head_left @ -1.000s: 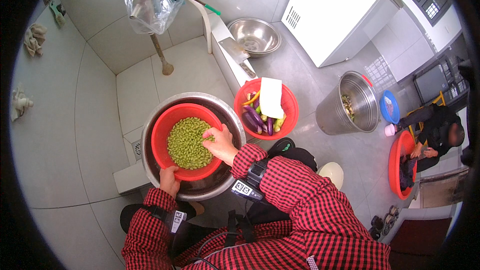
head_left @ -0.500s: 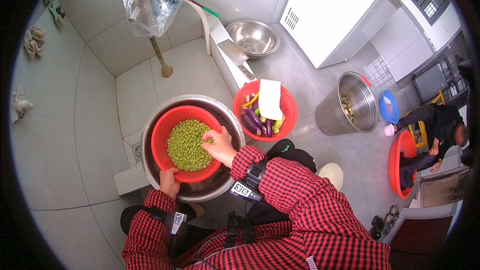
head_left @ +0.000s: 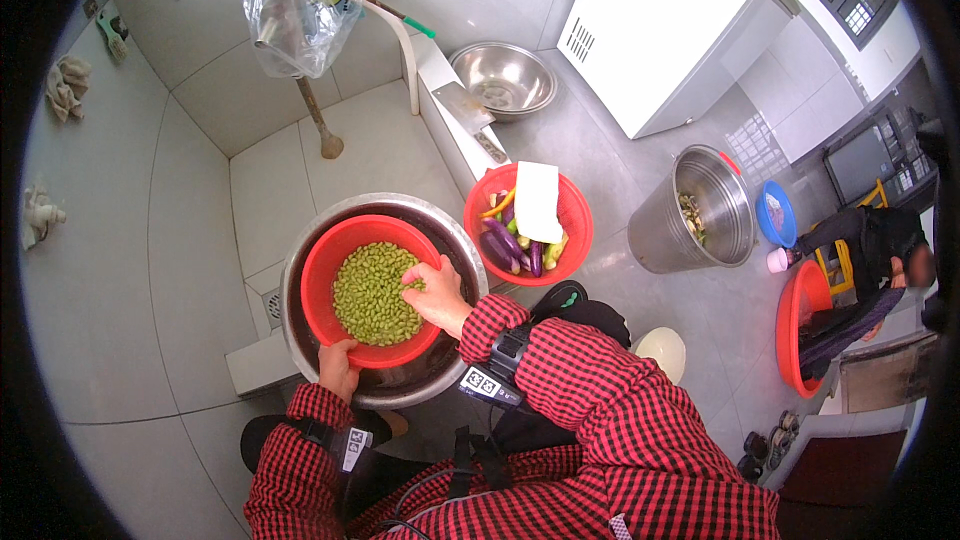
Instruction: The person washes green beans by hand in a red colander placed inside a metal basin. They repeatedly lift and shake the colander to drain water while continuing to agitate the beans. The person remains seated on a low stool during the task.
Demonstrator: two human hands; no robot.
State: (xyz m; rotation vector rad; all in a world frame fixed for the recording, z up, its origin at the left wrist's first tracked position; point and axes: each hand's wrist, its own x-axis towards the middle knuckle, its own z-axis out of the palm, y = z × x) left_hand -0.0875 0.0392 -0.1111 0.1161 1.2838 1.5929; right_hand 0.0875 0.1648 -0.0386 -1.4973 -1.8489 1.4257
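Shelled green beans (head_left: 375,292) fill the bottom of a red plastic basin (head_left: 316,285), which sits inside a wider steel basin (head_left: 292,352). My left hand (head_left: 338,370) grips the red basin's near rim, with part of its fingers hidden behind the wall. Over the basin's right side reaches my right hand (head_left: 440,298), its fingers pinched on a few green beans. To the right, a second red basin (head_left: 577,202) holds purple eggplants (head_left: 497,248), a yellow pepper and a white sheet-like item (head_left: 538,200).
A cleaver (head_left: 463,106) lies on the low ledge beside an empty-looking steel bowl (head_left: 505,80). Beyond stand a tall steel bucket (head_left: 650,225) with scraps and a white chest freezer (head_left: 655,35). At far right, a seated person bends over a red tub (head_left: 790,340). A pale bowl (head_left: 662,352) rests near my right arm.
My hands keep nearly the same place and hold, the right still pinching beans. At far right, the other person's arms and the dark cloth have shifted above the red tub.
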